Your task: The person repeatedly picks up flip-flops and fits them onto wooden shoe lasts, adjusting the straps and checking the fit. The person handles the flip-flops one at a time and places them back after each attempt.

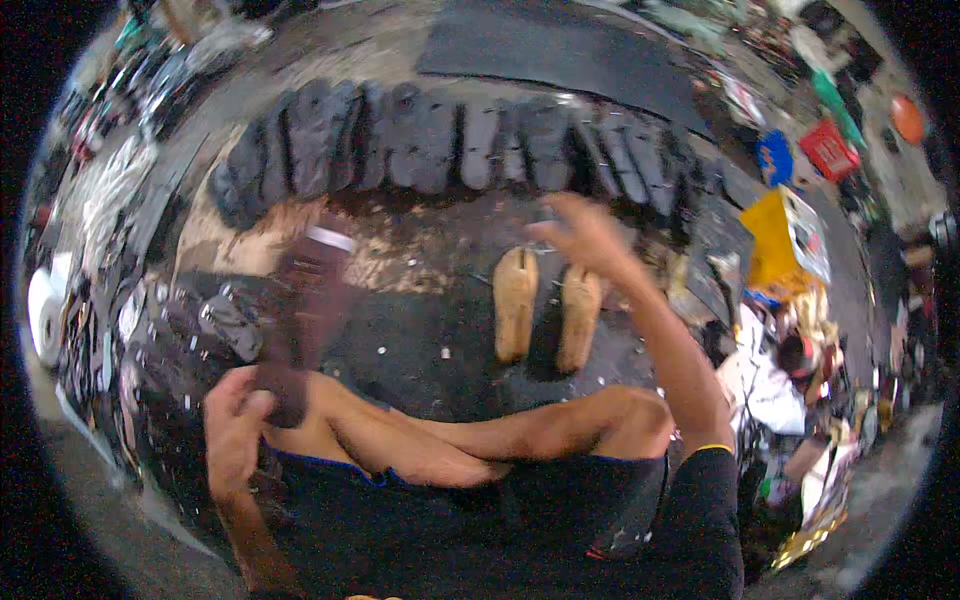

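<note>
My left hand [236, 425] is closed round the near end of a long dark brown shoe sole [305, 305], held up over my left knee. The sole is smeared by motion, and a white patch shows at its far end. My right hand [580, 236] hovers just beyond two wooden shoe lasts, its fingers pointing left and blurred; whether something small is between them I cannot make out. One wooden last [515, 305] lies beside the other wooden last [578, 322] on the dark ground in front of my crossed legs.
Past my hands, several dark soles [415, 140] stand in a row, with a large dark sheet [560, 60] behind them. Sandals [230, 325] are piled at left. A yellow box [780, 245], a red box [828, 150] and scraps crowd the right.
</note>
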Demonstrator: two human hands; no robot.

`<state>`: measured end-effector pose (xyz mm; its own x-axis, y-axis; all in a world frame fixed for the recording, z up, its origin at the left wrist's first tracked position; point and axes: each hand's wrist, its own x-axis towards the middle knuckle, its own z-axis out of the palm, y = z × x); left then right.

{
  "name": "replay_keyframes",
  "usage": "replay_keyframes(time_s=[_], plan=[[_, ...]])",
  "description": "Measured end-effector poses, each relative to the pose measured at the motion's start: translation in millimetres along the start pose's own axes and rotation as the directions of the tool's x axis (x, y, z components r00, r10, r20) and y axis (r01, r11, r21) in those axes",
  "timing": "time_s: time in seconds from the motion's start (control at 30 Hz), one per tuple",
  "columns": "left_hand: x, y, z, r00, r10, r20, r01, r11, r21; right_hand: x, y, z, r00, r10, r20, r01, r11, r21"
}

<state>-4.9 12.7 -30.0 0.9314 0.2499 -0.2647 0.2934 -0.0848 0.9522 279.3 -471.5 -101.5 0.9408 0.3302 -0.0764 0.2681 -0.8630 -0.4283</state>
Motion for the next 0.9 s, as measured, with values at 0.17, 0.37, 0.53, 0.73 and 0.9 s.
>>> replay_keyframes(time_s=[0.17,0.37,0.53,0.73,0.9], plan=[[-102,-93,-165,0.743,0.009,-0.669,-0.07,0.995,-0.065,16,281,27,0.799,0.063,-0.598,-0.456,0.711,-0.535],[-140,-171,-159,0.426,-0.416,-0.804,-0.09,0.864,-0.495,8,347,35,0.727,0.439,-0.528,-0.665,0.64,-0.385],[-143,-212,-112,0.498,-0.514,-0.698,-0.114,0.759,-0.641,-8,294,-9,0.755,0.232,-0.613,-0.513,0.792,-0.332],[-118,-230,-85,0.535,-0.489,-0.69,-0.118,0.765,-0.633,-71,210,-34,0.689,0.171,-0.704,-0.173,0.982,0.069],[-92,-81,4,0.779,0.089,-0.621,-0.141,0.989,-0.036,-195,5,17,0.829,0.393,-0.398,-0.003,0.715,0.699]])
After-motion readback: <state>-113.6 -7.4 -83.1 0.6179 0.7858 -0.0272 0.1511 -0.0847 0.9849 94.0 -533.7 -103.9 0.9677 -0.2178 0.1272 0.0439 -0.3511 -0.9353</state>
